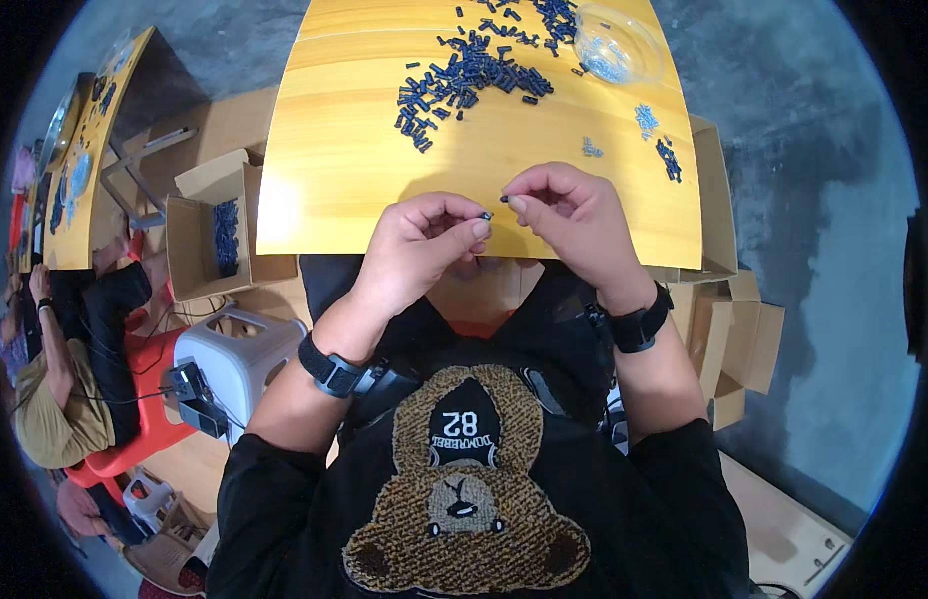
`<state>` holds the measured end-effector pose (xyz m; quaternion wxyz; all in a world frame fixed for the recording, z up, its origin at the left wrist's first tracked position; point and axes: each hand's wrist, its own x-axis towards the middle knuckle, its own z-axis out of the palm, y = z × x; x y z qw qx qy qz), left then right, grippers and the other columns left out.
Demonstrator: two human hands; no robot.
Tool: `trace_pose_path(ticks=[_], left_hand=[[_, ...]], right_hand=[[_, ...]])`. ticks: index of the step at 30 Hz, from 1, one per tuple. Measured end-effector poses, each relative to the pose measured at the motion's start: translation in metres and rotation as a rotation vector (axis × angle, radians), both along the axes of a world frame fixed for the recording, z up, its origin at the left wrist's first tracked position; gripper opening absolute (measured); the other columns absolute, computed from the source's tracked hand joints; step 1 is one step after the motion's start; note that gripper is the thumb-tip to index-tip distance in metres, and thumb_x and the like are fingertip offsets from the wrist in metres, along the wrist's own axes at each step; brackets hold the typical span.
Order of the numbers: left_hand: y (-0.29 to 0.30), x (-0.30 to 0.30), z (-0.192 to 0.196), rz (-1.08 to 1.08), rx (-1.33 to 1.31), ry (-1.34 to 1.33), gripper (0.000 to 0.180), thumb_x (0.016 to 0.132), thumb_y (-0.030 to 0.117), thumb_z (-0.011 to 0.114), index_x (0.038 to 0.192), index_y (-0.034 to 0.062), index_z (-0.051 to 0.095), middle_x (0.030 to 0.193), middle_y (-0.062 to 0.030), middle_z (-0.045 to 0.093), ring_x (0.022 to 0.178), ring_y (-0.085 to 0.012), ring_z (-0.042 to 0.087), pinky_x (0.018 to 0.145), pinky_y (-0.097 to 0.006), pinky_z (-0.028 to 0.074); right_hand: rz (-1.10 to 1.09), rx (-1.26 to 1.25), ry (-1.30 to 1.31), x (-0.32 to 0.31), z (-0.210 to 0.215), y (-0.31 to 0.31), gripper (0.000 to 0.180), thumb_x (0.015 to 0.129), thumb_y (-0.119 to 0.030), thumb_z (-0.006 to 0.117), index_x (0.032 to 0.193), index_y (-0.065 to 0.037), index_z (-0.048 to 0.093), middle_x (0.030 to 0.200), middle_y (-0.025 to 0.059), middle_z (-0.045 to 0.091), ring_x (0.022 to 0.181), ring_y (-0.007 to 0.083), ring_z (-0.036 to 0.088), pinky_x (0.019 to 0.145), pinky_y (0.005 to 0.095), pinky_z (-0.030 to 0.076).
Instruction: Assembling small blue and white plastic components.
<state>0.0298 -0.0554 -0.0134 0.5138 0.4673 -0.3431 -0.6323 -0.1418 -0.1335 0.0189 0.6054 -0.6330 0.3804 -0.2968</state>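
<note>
Where fingertips meet, a tiny black part [488, 215] barely shows.

Dark blue small parts [471, 75] on yellow wood-grain table [364, 170]

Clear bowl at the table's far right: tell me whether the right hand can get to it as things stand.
Probably yes. The right hand pinches a small black part at the near edge, and bare tabletop lies between it and the clear bowl. Only a few loose parts lie alongside; nothing stands in the way.
</note>
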Motion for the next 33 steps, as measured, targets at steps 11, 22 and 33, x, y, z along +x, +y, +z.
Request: trace_pose_path(ticks=[11,22,33], left_hand=[[0.011,-0.014,0.009,-0.034,-0.057,-0.002,0.014,0.084,0.007,0.061,0.096,-0.0001,0.061,0.081,-0.0045,0.064,0.070,-0.0085,0.058,0.062,-0.020,0.047],[0.027,-0.024,0.015,-0.039,-0.130,-0.110,0.011,0.086,0.008,0.058,0.092,-0.0009,0.061,0.074,-0.0052,0.064,0.063,-0.0075,0.058,0.056,-0.020,0.047],[0.048,-0.032,0.023,-0.046,-0.182,-0.169,0.011,0.087,0.009,0.057,0.087,-0.0011,0.062,0.070,-0.0050,0.064,0.056,-0.0073,0.057,0.050,-0.019,0.046]], right_hand=[[0.033,-0.131,0.107,-0.010,0.008,0.024,0.009,0.079,-0.006,0.061,0.083,0.002,0.061,0.076,0.0052,0.058,0.063,0.0086,0.054,0.055,0.0214,0.043],[0.102,-0.289,0.170,-0.020,0.023,0.039,0.007,0.077,-0.004,0.059,0.080,0.003,0.061,0.072,0.0081,0.057,0.062,0.0140,0.060,0.055,0.0245,0.047],[0.158,-0.398,0.233,-0.023,0.031,0.051,0.009,0.074,-0.006,0.059,0.075,0.003,0.061,0.065,0.0125,0.060,0.056,0.0186,0.061,0.052,0.0278,0.047]])
